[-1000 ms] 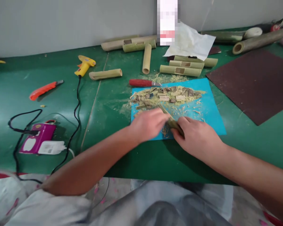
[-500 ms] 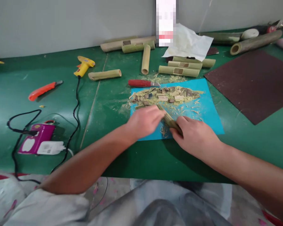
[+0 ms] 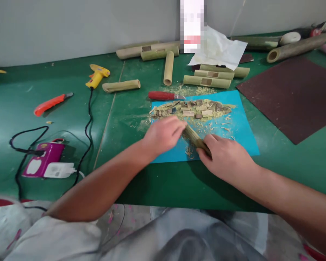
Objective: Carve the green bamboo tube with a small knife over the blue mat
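Observation:
My right hand (image 3: 225, 154) is wrapped round the near end of a greenish bamboo piece (image 3: 193, 135), which slants up and to the left over a blue sheet (image 3: 246, 127). At its far end, my left hand (image 3: 164, 134) is closed, fingertips against the bamboo; whatever those fingers pinch, if anything, is hidden. Beyond the hands, bamboo chips and shavings (image 3: 188, 113) lie heaped across the sheet. A red-handled knife (image 3: 161, 95) rests along the sheet's back left edge, its blade pointing right.
Several cut bamboo tubes (image 3: 206, 82) lie behind the sheet, a paper (image 3: 217, 47) over some. To the left are a yellow glue gun (image 3: 96, 78), an orange utility knife (image 3: 50, 104) and a purple power strip (image 3: 47, 156) with black cords. A brown board (image 3: 290, 98) lies at right.
My left hand has slid a little left, toward the bamboo's far end, uncovering more of its surface. My right hand keeps its grip in nearly the same place.

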`<state>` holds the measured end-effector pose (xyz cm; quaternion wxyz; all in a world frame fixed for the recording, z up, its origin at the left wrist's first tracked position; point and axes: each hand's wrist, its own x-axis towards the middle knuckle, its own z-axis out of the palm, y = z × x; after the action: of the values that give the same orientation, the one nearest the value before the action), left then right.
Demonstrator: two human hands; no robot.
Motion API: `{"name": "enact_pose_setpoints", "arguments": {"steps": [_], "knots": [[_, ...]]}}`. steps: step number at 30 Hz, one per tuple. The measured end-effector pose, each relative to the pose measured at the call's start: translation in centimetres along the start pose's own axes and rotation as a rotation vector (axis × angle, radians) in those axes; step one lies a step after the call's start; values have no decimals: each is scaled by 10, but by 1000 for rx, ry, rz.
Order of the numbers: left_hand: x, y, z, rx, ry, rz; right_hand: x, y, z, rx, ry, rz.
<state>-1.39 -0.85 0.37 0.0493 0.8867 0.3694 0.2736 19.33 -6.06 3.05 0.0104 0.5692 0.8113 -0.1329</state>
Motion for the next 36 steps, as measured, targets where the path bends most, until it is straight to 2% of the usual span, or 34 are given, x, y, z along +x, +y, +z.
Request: {"name": "enact_pose_setpoints", "arguments": {"steps": [2,5,9,13,16,20,24,27,28,31,36], "knots": [[0,1,0,17,22,-15,0,0,0,-1,1,0],[-1,5,1,-1,-77,45,1,0,0,6,-11,-5],[0,7,1,4,-18,-19,1,0,0,6,2,2],[0,6,-1,-25,-104,28,0,1,1,13,-3,-12],[0,5,-1,-9,-24,-19,0,0,1,14,8,5],[0,7,0,-26,-100,52,0,0,0,11,3,-2],[0,8,-1,-10,-35,-32,-1,1,0,9,13,3],[-1,8,-1,-12,-114,15,-1,0,0,4,12,-9],[-2,7,-1,-20,-108,18,-1,0,-1,3,11,-10],[-2,5,1,-4,-6,-18,0,-1,-1,-1,6,5],[-1,4,1,-30,-64,16,0,-1,-1,-9,2,1]]}}
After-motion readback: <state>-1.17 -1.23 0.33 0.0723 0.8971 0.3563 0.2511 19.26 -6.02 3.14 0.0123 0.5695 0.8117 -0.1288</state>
